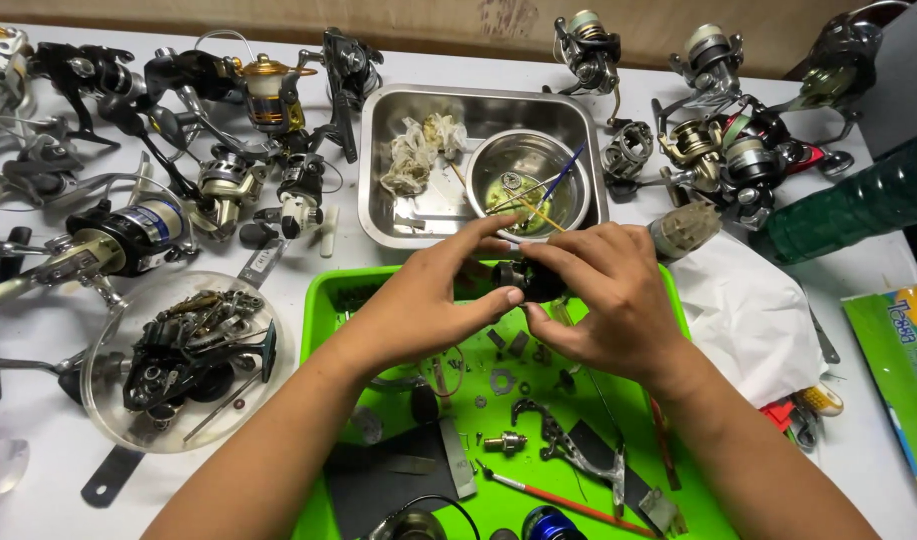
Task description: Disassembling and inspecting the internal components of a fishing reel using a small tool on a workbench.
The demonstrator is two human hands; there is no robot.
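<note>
Seemingly mid-disassembly, a small black reel part (530,279) is pinched between the fingertips of both hands (434,295) (604,295) above the green tray (324,300), where careful, steady twisting is likely called for next.

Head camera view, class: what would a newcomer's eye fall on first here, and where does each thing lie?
At centre, the left hand and right hand together hold a small black round reel part above a bright green plastic tray strewn with tiny metal parts. Behind it sits a rectangular steel pan holding a round steel bowl. Many fishing reels crowd the white table on both sides.
</note>
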